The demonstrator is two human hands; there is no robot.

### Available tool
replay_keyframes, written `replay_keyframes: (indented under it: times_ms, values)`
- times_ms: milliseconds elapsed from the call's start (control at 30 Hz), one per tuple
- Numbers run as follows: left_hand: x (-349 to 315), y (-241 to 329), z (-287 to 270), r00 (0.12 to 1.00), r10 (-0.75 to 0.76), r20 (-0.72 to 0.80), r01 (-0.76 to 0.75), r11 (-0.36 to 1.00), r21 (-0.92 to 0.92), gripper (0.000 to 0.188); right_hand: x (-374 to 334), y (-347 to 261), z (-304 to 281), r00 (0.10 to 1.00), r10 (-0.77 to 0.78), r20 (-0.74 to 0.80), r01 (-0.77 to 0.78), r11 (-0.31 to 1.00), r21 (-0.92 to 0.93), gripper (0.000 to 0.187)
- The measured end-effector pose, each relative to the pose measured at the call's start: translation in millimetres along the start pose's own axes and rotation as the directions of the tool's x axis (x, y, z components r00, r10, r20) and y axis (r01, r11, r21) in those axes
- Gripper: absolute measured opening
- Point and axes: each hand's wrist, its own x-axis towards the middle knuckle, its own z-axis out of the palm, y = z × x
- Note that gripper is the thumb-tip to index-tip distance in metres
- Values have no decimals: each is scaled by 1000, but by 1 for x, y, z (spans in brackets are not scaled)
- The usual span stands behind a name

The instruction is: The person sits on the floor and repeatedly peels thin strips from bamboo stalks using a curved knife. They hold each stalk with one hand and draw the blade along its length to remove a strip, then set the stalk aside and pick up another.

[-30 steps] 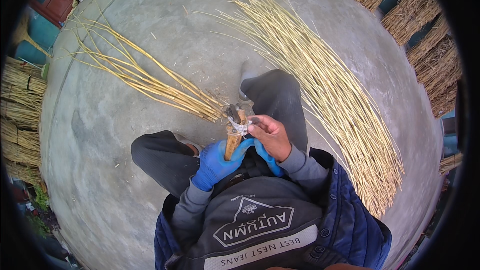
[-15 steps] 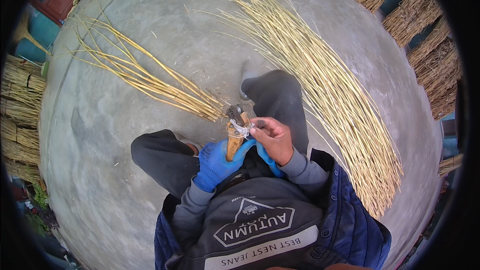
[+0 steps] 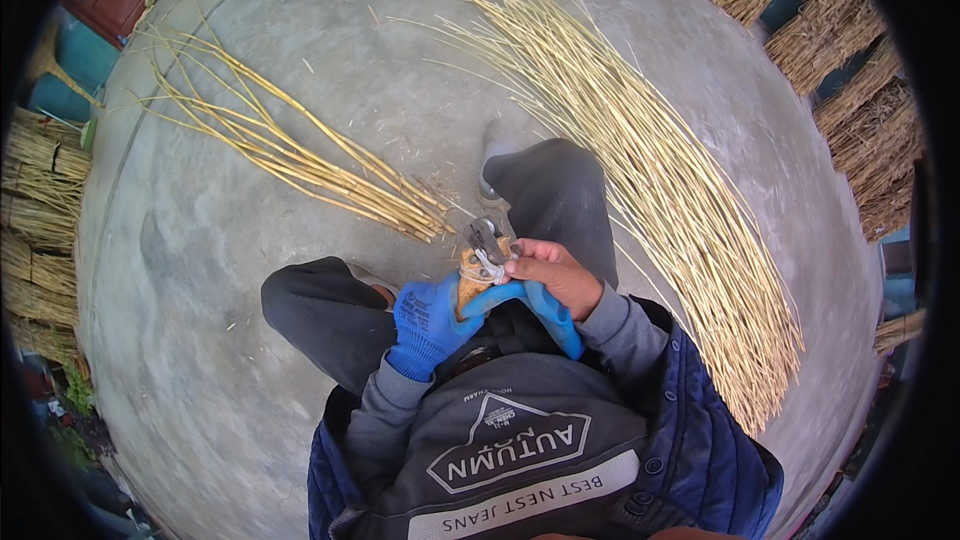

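My left hand, in a blue knitted glove, is closed round a short wooden-handled tool in front of my lap. Dark metal parts top the tool, and white cord or cloth strip is wound about it. My bare right hand pinches at the wrapping on the tool's right side, its fingertips partly hidden. A loose blue piece of cloth or glove hangs below the right hand, running from beside the left one.
Thin yellow stalks lie on the concrete floor ahead and left. A large stalk bundle stretches along the right. More bundles stand at both sides. My bent legs flank the tool.
My right hand has moved slightly right and down, still at the wrapping. The tool has turned and dropped a little in my left hand, and the blue piece has shifted right.
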Motion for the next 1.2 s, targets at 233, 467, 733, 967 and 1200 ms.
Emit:
replay_keyframes:
  times_ms: [233,467,733,967,1200]
  values:
    - [2,4,0,997,-52,63,58,992,-112,44,7,5,-2,998,35,45,-41,990,135,28]
    - [3,11,3,992,-121,-23,112,964,-240,33,10,1,10,998,47,42,-56,967,247,32]
    - [7,3,-8,999,-47,-10,46,992,-114,34,7,5,14,999,38,-34,-31,982,186,23]
    - [8,-3,-8,998,-62,30,65,989,-132,39,2,21,8,994,103,20,-105,967,233,22]
    - [-1,-3,0,998,-49,38,54,986,-158,33,-3,26,11,988,136,-70,-115,964,241,20]
